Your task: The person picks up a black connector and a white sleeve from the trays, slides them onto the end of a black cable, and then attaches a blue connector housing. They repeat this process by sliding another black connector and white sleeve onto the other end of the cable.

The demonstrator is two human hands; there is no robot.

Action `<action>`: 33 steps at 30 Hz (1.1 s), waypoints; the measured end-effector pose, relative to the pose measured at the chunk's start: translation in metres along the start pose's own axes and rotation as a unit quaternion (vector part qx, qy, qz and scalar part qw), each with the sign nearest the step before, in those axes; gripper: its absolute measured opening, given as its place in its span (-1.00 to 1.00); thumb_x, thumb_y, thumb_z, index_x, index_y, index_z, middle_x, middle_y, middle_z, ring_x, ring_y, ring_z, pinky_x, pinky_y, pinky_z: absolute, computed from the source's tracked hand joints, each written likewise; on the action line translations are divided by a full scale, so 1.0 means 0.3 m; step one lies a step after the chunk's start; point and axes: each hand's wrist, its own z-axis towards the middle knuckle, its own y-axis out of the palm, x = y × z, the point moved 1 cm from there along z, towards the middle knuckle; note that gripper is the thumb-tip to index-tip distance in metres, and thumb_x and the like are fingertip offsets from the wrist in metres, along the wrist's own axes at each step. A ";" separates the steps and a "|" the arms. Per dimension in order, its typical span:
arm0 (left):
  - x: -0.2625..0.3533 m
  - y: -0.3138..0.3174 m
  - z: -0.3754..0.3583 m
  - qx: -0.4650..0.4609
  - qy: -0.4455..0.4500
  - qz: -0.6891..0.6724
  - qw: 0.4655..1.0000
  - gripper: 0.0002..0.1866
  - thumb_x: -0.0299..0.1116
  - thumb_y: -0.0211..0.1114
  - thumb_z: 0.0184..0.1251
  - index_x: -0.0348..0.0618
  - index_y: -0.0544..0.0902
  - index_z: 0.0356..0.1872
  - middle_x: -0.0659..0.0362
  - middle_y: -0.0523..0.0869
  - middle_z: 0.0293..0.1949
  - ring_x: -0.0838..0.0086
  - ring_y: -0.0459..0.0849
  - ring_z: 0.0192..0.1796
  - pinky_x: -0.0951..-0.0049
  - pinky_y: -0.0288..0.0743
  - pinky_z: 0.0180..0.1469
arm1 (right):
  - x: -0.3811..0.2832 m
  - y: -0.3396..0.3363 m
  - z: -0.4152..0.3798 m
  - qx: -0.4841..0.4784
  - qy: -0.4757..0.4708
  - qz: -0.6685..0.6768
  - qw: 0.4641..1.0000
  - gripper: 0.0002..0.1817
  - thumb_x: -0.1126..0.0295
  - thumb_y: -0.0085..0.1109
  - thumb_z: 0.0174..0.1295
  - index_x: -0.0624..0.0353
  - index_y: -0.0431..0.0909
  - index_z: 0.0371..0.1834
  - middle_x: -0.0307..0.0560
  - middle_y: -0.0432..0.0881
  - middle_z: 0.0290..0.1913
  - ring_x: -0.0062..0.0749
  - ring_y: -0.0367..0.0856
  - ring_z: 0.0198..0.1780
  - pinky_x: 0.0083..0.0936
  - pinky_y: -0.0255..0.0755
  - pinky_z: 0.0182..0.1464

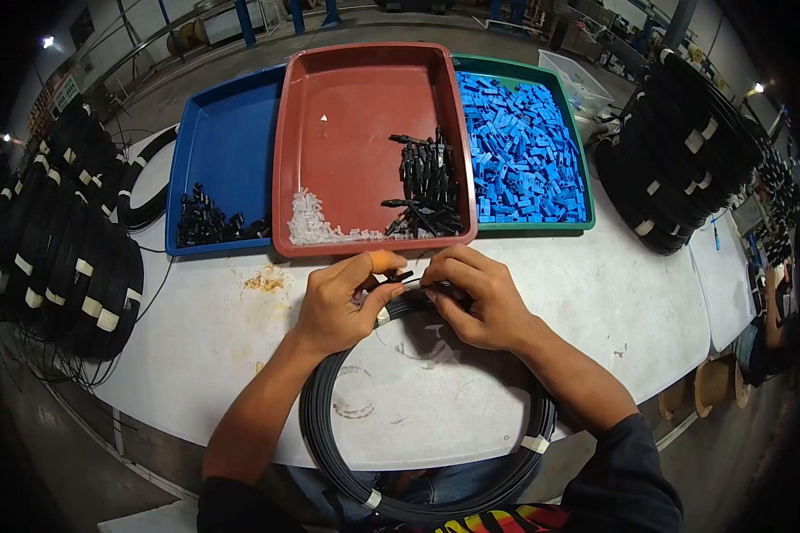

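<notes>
A coil of black cable, bound with pieces of pale tape, lies at the table's front edge and hangs over it towards my lap. Above its far side, my left hand pinches a small black connector; tape or a bandage wraps one finger. Close beside it, my right hand is closed, its thumb and fingertips on a thin black cable end that runs towards the connector. Whether the cable enters the connector is hidden by my fingers.
A red tray holds black connectors and clear small pieces. Behind it, a blue tray holds black parts and a green tray holds blue clips. Stacked cable coils stand left and right on the white table.
</notes>
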 end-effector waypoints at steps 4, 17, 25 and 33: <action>0.019 0.002 -0.001 0.006 -0.075 -0.020 0.997 -0.62 -0.52 0.54 0.25 -0.28 0.62 0.06 0.07 0.84 -0.10 0.38 0.87 -0.12 0.51 0.70 -0.18 | -0.018 -0.010 0.002 0.012 0.010 -0.008 1.000 -0.75 0.66 0.26 0.11 0.25 0.64 -0.12 0.03 0.64 -0.16 -0.04 0.71 -0.16 -0.30 0.61 -0.11; 0.022 -0.012 0.007 -0.034 -0.009 0.022 0.999 -0.73 -0.51 0.57 0.20 -0.30 0.68 -0.14 0.07 0.83 -0.26 0.39 0.83 -0.30 0.47 0.68 -0.27 | -0.013 -0.009 0.000 0.056 -0.001 -0.026 0.998 -0.78 0.67 0.33 0.07 0.25 0.70 -0.19 0.00 0.69 -0.25 -0.14 0.74 -0.25 -0.38 0.63 -0.20; 0.025 -0.008 0.014 -0.028 0.022 0.031 0.999 -0.78 -0.51 0.58 0.16 -0.28 0.73 -0.20 0.07 0.83 -0.31 0.33 0.81 -0.34 0.44 0.65 -0.28 | -0.004 -0.002 0.002 0.059 -0.030 -0.029 0.997 -0.81 0.66 0.49 0.05 0.24 0.74 -0.26 -0.12 0.70 -0.28 -0.49 0.65 -0.40 -0.58 0.46 -0.45; 0.024 -0.010 0.014 -0.034 0.029 0.033 0.998 -0.78 -0.51 0.59 0.14 -0.26 0.75 -0.20 0.08 0.83 -0.32 0.31 0.81 -0.34 0.41 0.64 -0.28 | -0.011 -0.003 0.001 0.053 -0.022 -0.031 0.998 -0.81 0.65 0.51 0.05 0.25 0.75 -0.27 -0.11 0.71 -0.29 -0.46 0.67 -0.38 -0.55 0.47 -0.44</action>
